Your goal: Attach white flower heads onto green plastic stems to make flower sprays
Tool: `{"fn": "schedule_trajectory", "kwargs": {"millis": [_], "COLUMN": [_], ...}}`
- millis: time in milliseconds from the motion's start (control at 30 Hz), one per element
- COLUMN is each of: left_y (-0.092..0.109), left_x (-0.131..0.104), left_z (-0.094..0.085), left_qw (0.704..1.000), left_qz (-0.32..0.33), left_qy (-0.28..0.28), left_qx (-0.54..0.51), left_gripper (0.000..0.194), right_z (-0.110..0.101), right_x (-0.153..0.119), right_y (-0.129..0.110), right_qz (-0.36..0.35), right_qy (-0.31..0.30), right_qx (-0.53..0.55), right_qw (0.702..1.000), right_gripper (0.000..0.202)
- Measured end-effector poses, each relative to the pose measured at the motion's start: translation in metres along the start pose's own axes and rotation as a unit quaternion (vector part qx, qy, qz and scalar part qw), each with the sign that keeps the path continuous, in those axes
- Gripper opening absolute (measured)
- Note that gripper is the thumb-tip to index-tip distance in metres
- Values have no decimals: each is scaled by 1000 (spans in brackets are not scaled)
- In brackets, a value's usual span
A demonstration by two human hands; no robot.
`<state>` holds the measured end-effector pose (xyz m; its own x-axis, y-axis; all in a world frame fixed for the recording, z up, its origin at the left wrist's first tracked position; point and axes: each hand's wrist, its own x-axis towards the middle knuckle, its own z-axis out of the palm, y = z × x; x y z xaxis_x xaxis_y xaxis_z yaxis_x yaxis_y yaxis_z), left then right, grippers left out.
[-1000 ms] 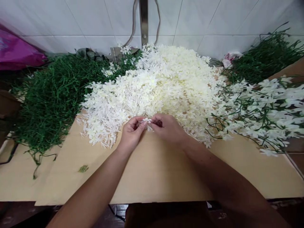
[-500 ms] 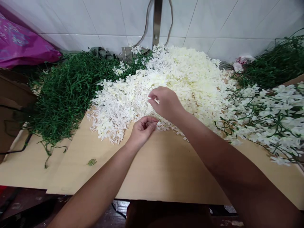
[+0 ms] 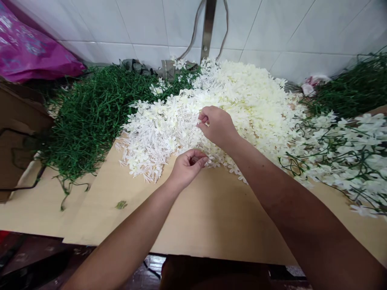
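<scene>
A big heap of loose white artificial flowers [image 3: 242,92] with thin white stems spreads over the cardboard-covered table. My right hand [image 3: 218,125] is over the front of this heap, thumb and forefinger closed in a pinch; whatever lies between the tips blends into the white blossoms behind. Lower and to the left, my left hand [image 3: 189,167] rests at the heap's near edge, its thumb and forefinger also pressed together. Something tiny and pale shows at its fingertips, too small to name. Left of the heap lies a tangle of green plastic stems [image 3: 93,117].
At the right are white flowers on green stems [image 3: 356,149], with more green stems [image 3: 353,90] behind them. A cardboard box [image 3: 21,133] and a magenta bag [image 3: 36,52] stand at the left. A tiled wall [image 3: 145,24] closes off the back. One green scrap [image 3: 121,204] lies in front.
My right hand's fingers have drawn closer together over the flowers. My left hand stays pinched near the same spot. The whole view has shifted slightly.
</scene>
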<state>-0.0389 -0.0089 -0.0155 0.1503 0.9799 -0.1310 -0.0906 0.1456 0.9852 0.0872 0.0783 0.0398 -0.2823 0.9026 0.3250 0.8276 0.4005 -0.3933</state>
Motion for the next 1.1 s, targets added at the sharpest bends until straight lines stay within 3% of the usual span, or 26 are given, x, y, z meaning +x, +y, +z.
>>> {"fn": "schedule_trajectory", "kwargs": {"millis": [100,267,433,567,700,833,967,1100], "left_y": [3,4,2,4,4,3,-1,-6], "left_x": [0,0,1,1,0,0,0,1], "left_z": [0,-2,-3,-3,-3,-2,-2,-3], "left_qw": [1000,1000,1000,1000,1000,1000,999,998], "left_qz": [12,0,-8,-8,-9,-5,8,5], "left_qy": [12,3,8,2,-7,-13,-25,-36], "left_qx": [13,18,14,7,12,25,42,58], "left_gripper": [22,35,25,25,29,33,34,31], "right_z": [-9,-20,-24,-25,-24,-22,-17,-3], "right_x": [-4,-13,-22,-22,-21,-23,-20,-11], "right_y": [5,17,29,29,27,19,2,-17], "right_qz": [27,40,111,153,133,37,-47,-67], "right_qy": [9,49,22,15,30,54,-17,-68], "right_qx": [59,172,319,367,319,191,61,-69], "right_qw": [998,983,941,917,938,979,997,993], "right_gripper": [12,15,14,16,16,11,11,24]}}
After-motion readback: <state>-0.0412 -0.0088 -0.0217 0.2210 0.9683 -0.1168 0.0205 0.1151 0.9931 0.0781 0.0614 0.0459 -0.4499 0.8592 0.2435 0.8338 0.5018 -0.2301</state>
